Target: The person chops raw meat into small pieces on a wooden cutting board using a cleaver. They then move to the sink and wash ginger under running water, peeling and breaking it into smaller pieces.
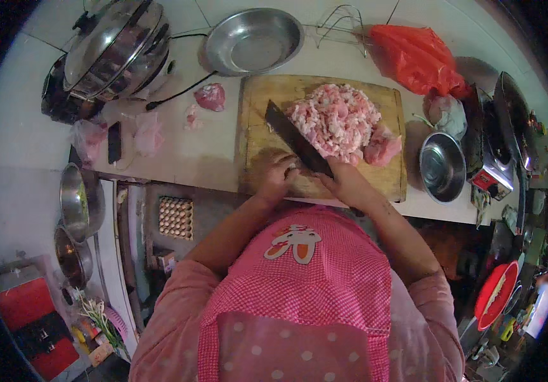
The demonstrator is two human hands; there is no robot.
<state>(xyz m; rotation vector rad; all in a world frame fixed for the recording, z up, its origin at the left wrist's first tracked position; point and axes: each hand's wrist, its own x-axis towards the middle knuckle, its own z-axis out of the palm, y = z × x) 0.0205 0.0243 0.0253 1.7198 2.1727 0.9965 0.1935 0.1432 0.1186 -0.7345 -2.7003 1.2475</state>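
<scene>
My right hand (349, 182) grips the handle of a dark-bladed kitchen cleaver (297, 136). Its blade slants up and left over the wooden cutting board (256, 107). Close to the near part of the blade is my left hand (275, 175), fingers curled over the board's front left area; blur hides whether anything is in them. A heap of chopped pink meat with white fat (335, 117) lies on the board, right of the blade. One larger uncut meat chunk (382, 146) sits at the heap's lower right.
Left of the board lie a red meat piece (210, 97), a small fatty scrap (192, 117) and a phone (115, 142). A steel basin (254, 42) and a red plastic bag (414, 57) stand behind. To the right are a steel bowl (442, 167) and a gas stove (492, 179).
</scene>
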